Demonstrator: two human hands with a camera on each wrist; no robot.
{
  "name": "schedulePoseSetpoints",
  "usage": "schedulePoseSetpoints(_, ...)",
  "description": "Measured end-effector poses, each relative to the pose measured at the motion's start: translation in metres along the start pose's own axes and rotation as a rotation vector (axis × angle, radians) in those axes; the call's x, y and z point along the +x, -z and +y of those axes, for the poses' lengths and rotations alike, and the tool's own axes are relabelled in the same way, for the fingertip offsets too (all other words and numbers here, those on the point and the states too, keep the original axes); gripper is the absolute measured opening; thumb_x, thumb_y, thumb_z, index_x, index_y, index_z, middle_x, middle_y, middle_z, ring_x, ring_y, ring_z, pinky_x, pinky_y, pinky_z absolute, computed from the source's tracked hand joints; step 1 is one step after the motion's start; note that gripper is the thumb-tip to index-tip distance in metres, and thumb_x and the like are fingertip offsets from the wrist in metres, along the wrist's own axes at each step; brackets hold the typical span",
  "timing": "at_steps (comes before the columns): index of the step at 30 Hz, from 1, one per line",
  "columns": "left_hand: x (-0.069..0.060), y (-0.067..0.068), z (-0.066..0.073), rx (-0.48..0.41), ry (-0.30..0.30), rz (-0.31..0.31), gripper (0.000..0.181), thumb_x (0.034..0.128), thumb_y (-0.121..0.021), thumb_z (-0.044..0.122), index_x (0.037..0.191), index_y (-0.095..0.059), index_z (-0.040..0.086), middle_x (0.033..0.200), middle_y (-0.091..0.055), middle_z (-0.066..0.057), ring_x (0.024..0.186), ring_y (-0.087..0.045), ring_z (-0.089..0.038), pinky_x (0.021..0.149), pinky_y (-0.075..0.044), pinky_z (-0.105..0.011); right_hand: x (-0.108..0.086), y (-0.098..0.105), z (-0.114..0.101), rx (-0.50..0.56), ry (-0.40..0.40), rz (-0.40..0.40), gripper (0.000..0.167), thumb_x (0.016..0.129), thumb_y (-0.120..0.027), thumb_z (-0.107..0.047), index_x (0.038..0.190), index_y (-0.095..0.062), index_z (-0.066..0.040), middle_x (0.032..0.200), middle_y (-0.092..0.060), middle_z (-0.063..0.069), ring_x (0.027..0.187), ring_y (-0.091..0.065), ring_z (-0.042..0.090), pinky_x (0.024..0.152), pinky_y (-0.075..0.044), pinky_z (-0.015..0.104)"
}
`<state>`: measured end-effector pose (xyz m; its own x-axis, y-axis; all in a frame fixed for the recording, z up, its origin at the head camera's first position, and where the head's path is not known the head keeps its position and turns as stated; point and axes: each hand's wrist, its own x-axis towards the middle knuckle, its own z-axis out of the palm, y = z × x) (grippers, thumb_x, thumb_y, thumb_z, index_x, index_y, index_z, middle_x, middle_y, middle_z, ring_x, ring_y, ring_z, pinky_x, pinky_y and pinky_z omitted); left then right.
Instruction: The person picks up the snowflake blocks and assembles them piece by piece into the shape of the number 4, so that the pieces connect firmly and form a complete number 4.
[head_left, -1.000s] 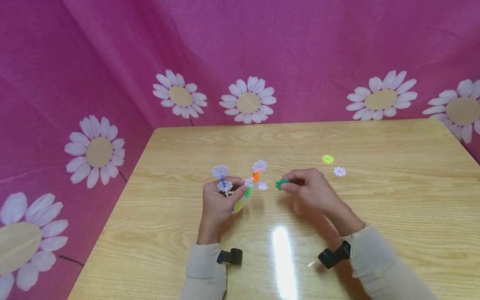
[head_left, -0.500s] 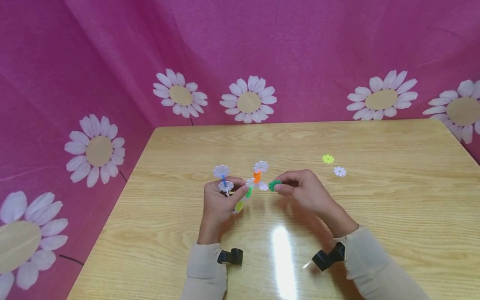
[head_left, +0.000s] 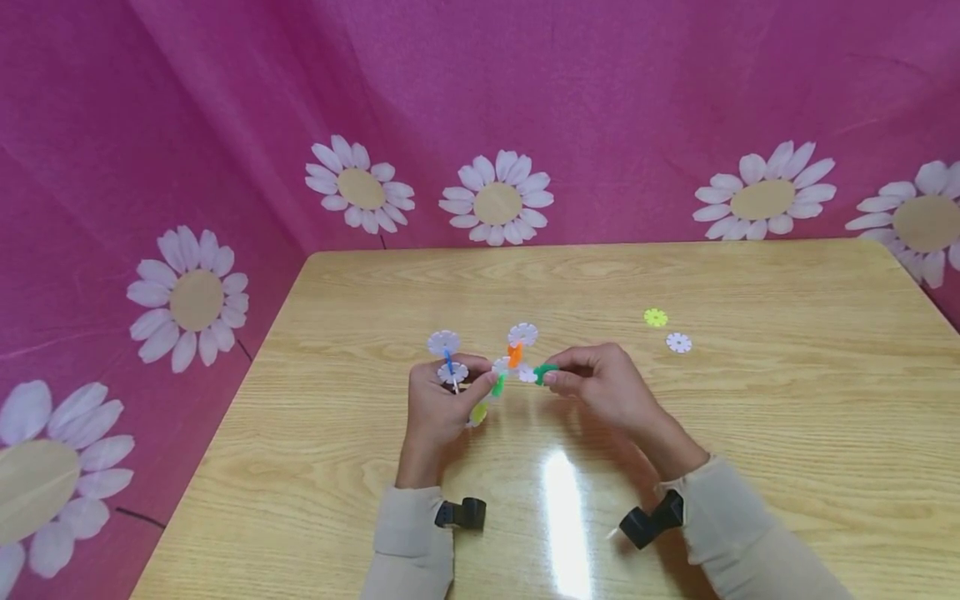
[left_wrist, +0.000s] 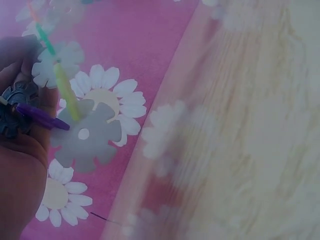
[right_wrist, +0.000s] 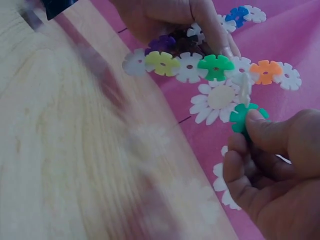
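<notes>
My left hand (head_left: 442, 408) grips a structure of interlocked notched plastic discs above the table. In the right wrist view its row includes a yellow disc (right_wrist: 162, 63), a light green disc (right_wrist: 215, 67), an orange disc (right_wrist: 266, 72) and several white ones. A purple disc (left_wrist: 40, 117) shows beside the palm in the left wrist view; the palm hides part of the structure. My right hand (head_left: 611, 387) pinches a dark green disc (head_left: 543, 372) between thumb and fingers. Its edge meets a white disc (head_left: 527, 374) that sticks out from the row; how deep the slots engage cannot be told.
On the wooden table (head_left: 750, 433) lie a loose yellow disc (head_left: 656, 317) and a loose white disc (head_left: 678, 342), beyond the right hand. A pink curtain (head_left: 600, 108) with printed daisies borders the table at the back and left.
My right hand has moved left, bringing the dark green disc from apart to against the white disc. The left hand and its structure have barely shifted.
</notes>
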<state>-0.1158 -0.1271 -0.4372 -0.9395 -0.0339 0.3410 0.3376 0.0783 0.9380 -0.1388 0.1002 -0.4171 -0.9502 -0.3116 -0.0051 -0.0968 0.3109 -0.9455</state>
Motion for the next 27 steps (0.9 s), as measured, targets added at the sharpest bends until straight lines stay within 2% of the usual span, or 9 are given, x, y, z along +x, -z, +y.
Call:
schedulePoseSetpoints(4, -0.001, -0.002, -0.001, -0.006, 0.023, 0.004, 0.004, 0.0834, -0.079, -0.001, 0.086, -0.076, 0.000, 0.088, -0.073, -0.009, 0.078, -0.065, -0.022, 0.072, -0.054, -0.029, -0.002, -0.003, 0.002, 0.032, 0.015, 0.033, 0.010, 0.092, -0.072, -0.004, 0.098, -0.076, 0.004, 0.089, -0.073, 0.010, 0.079, -0.066, 0.020, 0.073, -0.056, 0.040)
schedulePoseSetpoints(7, -0.001, -0.003, -0.001, -0.008, 0.030, 0.015, 0.005, 0.0826, -0.080, -0.001, 0.085, -0.076, 0.000, 0.087, -0.073, -0.009, 0.078, -0.065, -0.023, 0.073, -0.054, -0.029, -0.003, -0.006, 0.003, 0.046, -0.002, 0.047, 0.011, 0.091, -0.072, -0.003, 0.098, -0.076, 0.005, 0.088, -0.073, 0.011, 0.079, -0.067, 0.019, 0.074, -0.056, 0.041)
schedulePoseSetpoints(14, 0.001, -0.003, 0.002, 0.029, 0.058, 0.018, 0.005, 0.0828, -0.080, 0.000, 0.087, -0.077, 0.000, 0.087, -0.074, -0.006, 0.077, -0.064, -0.020, 0.069, -0.053, -0.027, -0.001, -0.007, 0.002, 0.037, -0.018, 0.069, 0.008, 0.092, -0.070, -0.001, 0.096, -0.076, 0.003, 0.085, -0.072, 0.009, 0.077, -0.064, 0.021, 0.073, -0.055, 0.044)
schedulePoseSetpoints(20, 0.003, -0.005, 0.003, 0.014, 0.070, 0.017, 0.006, 0.0825, -0.080, -0.002, 0.087, -0.076, -0.001, 0.087, -0.073, -0.009, 0.078, -0.064, -0.020, 0.073, -0.055, -0.028, -0.001, -0.010, 0.002, 0.057, -0.042, 0.085, 0.008, 0.092, -0.070, -0.002, 0.096, -0.077, 0.003, 0.085, -0.072, 0.010, 0.076, -0.064, 0.021, 0.073, -0.054, 0.043)
schedulePoseSetpoints(27, 0.004, -0.007, 0.004, 0.013, 0.083, 0.044, 0.006, 0.0827, -0.080, -0.001, 0.087, -0.076, 0.000, 0.089, -0.073, -0.007, 0.081, -0.066, -0.021, 0.077, -0.056, -0.030, 0.000, -0.011, 0.000, 0.057, -0.077, 0.084, 0.011, 0.094, -0.069, -0.005, 0.101, -0.077, 0.000, 0.090, -0.072, 0.008, 0.081, -0.065, 0.022, 0.075, -0.054, 0.043)
